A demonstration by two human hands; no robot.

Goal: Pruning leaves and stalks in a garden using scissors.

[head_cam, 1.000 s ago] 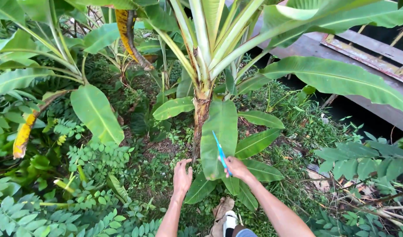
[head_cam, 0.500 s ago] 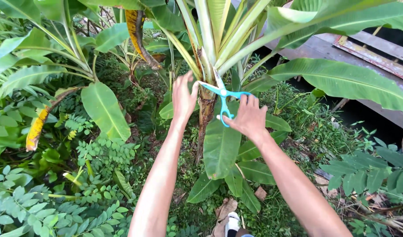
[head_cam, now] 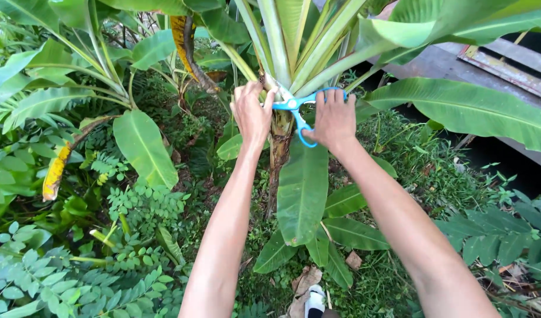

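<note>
We see one pair of blue-handled scissors [head_cam: 295, 106] held in the right hand [head_cam: 335, 121], its fingers closed through the handle loops. The scissors' long axis runs nearly level across the scene, tilting slightly upward toward the left; the blades point left into the pale leaf stalks at the top of the banana plant's trunk [head_cam: 279, 147], and the handles lie to the right. One loop arches above the knuckles, the other hangs below and left of the hand. How far the blades stand apart we cannot tell, since the stalks hide them.

The left hand [head_cam: 251, 115] is curled around a leaf stalk [head_cam: 269, 88] just left of the blades, gripping it where it meets the trunk. Both hands sit at the same height, one on each side of the trunk, close together.

We count two bare forearms, one trunk, and no containers. A large drooping green leaf [head_cam: 302, 188] hangs directly below the scissors, on the near side of the trunk. One yellowed, browning leaf [head_cam: 185, 47] hangs far left of the hands. Weathered wooden planks [head_cam: 506, 65] lie at the far right.
</note>
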